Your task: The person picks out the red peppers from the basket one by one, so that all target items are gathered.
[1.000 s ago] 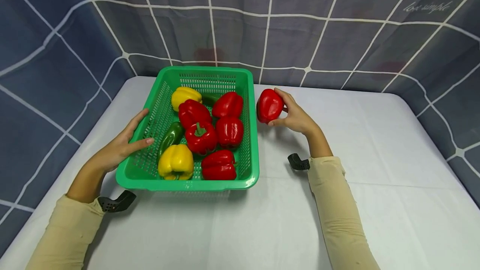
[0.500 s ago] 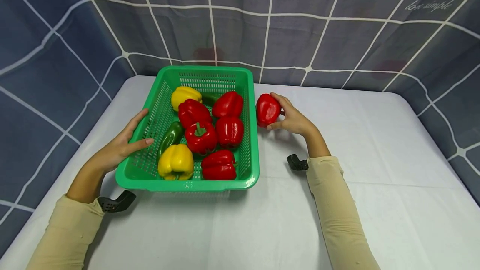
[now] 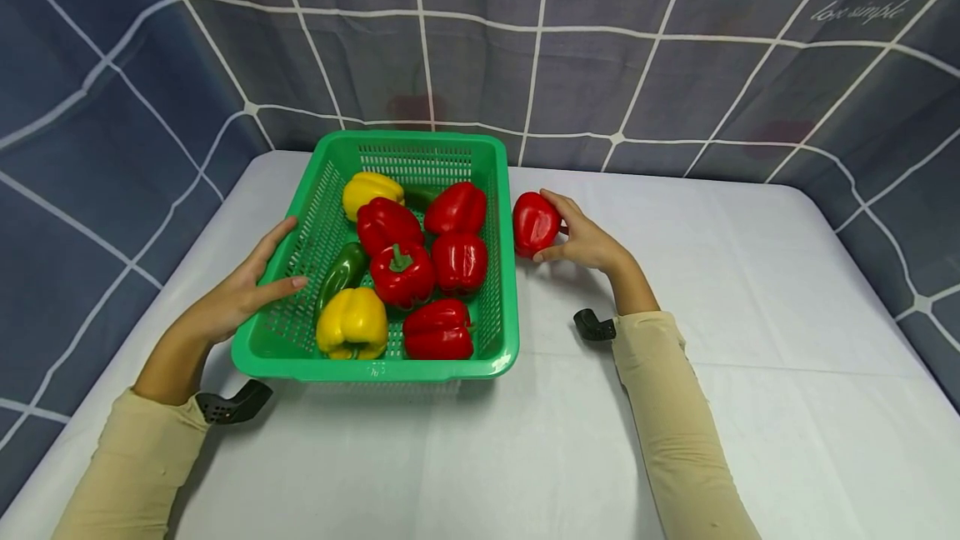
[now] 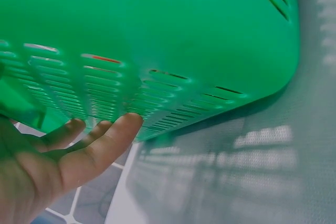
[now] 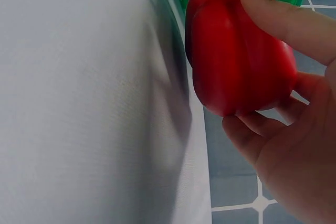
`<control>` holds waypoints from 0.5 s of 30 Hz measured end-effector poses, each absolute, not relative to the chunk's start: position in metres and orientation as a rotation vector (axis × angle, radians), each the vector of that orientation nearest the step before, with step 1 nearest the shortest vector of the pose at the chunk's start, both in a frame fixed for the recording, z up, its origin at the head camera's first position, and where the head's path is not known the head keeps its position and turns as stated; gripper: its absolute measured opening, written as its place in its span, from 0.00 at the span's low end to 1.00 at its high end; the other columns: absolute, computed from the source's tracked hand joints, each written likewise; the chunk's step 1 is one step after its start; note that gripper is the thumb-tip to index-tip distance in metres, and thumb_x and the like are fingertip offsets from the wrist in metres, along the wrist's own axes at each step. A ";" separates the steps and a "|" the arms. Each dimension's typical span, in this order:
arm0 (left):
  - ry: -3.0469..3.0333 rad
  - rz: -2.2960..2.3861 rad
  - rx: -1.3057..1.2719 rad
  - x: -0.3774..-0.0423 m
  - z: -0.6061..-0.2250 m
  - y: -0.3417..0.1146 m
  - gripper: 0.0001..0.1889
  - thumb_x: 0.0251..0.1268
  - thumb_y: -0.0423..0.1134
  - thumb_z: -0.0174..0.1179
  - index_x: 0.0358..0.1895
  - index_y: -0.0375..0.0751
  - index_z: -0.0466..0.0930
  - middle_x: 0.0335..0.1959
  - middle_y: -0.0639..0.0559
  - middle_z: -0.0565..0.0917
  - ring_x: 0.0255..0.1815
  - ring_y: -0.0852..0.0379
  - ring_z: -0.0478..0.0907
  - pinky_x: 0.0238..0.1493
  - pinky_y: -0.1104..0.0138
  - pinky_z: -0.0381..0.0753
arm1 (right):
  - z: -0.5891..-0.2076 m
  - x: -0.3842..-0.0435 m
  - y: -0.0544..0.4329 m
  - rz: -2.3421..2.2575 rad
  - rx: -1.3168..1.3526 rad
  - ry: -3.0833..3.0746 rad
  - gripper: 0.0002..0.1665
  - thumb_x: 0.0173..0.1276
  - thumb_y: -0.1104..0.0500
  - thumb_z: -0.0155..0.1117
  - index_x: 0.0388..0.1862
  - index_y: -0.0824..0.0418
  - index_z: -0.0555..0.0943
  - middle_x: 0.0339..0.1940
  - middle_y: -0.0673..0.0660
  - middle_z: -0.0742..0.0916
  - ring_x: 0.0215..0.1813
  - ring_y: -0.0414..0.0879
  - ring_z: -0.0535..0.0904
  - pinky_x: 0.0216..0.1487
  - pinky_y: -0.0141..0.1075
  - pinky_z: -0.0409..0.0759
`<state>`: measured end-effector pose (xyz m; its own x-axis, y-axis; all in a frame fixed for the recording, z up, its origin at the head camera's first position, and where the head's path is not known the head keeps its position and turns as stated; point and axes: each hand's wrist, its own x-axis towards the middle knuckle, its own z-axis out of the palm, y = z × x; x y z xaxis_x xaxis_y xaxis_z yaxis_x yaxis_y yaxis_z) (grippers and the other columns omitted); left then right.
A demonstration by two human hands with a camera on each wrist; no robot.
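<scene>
The right grip (image 3: 588,242) grasps a red bell pepper (image 3: 536,226) just outside the green plastic basket (image 3: 375,371), at its three o'clock, while the left grip (image 3: 234,298) lies unclenched at nine o'clock, and this lifting or setting-down step probably calls next for steady control.

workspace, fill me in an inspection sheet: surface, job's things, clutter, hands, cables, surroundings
surface: white cloth, faint creases
job's things: green basket holding five red peppers, two yellow peppers and two green vegetables, one partly hidden; one held pepper, red, outside at the basket's right; whether it touches the basket is unclear
clutter: nothing seen
hands: left hand at the basket's left rim, thumb reaching over it; right hand grips the held pepper; black devices at both wrists
cables: nothing seen
surroundings: grey curtain with white grid lines and "love simple" print
</scene>
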<state>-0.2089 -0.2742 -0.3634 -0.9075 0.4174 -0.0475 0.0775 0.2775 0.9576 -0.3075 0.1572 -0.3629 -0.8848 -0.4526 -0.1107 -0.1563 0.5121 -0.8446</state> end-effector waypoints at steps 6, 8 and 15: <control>2.249 1.674 0.453 -0.208 -0.363 -0.274 0.41 0.67 0.30 0.46 0.72 0.58 0.28 0.70 0.31 0.32 0.49 0.70 0.71 0.36 0.65 0.82 | -0.364 -0.307 0.158 -1.306 -0.512 2.432 0.56 0.49 0.68 0.68 0.73 0.60 0.47 0.71 0.61 0.54 0.69 0.58 0.55 0.67 0.54 0.57; 2.246 1.674 0.452 -0.208 -0.363 -0.274 0.41 0.67 0.30 0.46 0.72 0.58 0.28 0.70 0.31 0.33 0.49 0.69 0.71 0.36 0.65 0.82 | -0.364 -0.307 0.158 -1.309 -0.506 2.427 0.56 0.49 0.68 0.68 0.73 0.60 0.47 0.71 0.61 0.54 0.69 0.58 0.55 0.67 0.54 0.58; 2.253 1.671 0.455 -0.209 -0.364 -0.274 0.41 0.67 0.30 0.46 0.72 0.58 0.28 0.70 0.31 0.33 0.50 0.70 0.69 0.37 0.67 0.82 | -0.379 -0.317 0.162 -1.322 -0.507 2.419 0.58 0.48 0.67 0.69 0.73 0.57 0.46 0.72 0.60 0.53 0.70 0.59 0.54 0.67 0.54 0.57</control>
